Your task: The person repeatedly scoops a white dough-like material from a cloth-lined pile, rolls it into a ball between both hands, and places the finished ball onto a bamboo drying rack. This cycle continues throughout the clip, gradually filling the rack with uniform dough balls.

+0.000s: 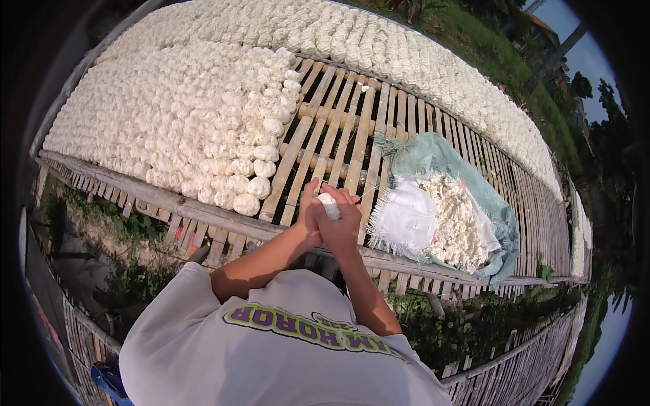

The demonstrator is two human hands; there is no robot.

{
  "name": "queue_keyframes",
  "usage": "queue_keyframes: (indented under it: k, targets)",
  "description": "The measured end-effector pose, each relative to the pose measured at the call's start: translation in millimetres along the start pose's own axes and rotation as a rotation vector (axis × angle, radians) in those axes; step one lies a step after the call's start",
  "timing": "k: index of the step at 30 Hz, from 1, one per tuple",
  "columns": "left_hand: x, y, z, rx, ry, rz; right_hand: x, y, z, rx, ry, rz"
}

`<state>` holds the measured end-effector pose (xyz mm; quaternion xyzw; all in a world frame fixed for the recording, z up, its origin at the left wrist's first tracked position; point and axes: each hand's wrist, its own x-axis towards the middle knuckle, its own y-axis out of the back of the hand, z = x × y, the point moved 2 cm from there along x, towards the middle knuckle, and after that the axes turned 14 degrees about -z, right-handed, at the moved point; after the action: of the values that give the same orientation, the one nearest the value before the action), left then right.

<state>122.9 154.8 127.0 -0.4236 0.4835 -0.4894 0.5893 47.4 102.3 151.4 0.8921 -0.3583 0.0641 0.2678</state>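
Note:
Cupped together in front of my body, my left hand (308, 218) and my right hand (344, 222) close around a white pulp ball (330, 206). Its upper side shows between the fingers, while the palms hide the rest. To the right of my hands, an opened sack (406, 215) with a frayed white edge and green-blue outer cloth holds a heap of crumbly white pulp (457, 223). On the left, many similar white balls (246, 203) lie packed in rows on a bamboo rack (325, 135).
A thick bamboo rail (217, 213) edges the rack nearest me. Across the far side runs another long bed of white balls (433, 74). Dark gaps show between the slats. Grass (467, 40) grows beyond, and a second slatted rack (521, 365) stands at the lower right.

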Motion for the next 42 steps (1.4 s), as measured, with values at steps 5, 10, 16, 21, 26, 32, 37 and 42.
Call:
queue_keyframes:
  k: [5,10,16,21,26,32,37,42]
  targets:
    - [2,3,6,0.037,0.131,-0.106,3,7,-2,0.017,0.139,-0.120]
    - [6,19,3,-0.062,-0.090,0.196,1,-5,-8,0.051,0.020,-0.048]
    - [0,28,6,0.137,0.009,0.023,2,0,-10,0.081,0.204,-0.072]
    - [-3,22,-2,-0.016,-0.074,0.193,1,-9,-10,0.194,0.070,0.021]
    - [-10,10,11,0.258,0.104,0.158,-3,-2,-17,0.046,0.275,-0.012]
    - [-5,9,11,-0.019,-0.020,0.056,-1,-1,-9,0.389,0.016,0.106]
    - [-6,4,10,-0.151,0.230,-0.164,-5,-8,-14,0.106,0.308,-0.066]
    - [-10,0,9,-0.349,0.061,-0.111,-7,-6,-16,0.174,0.304,-0.047]
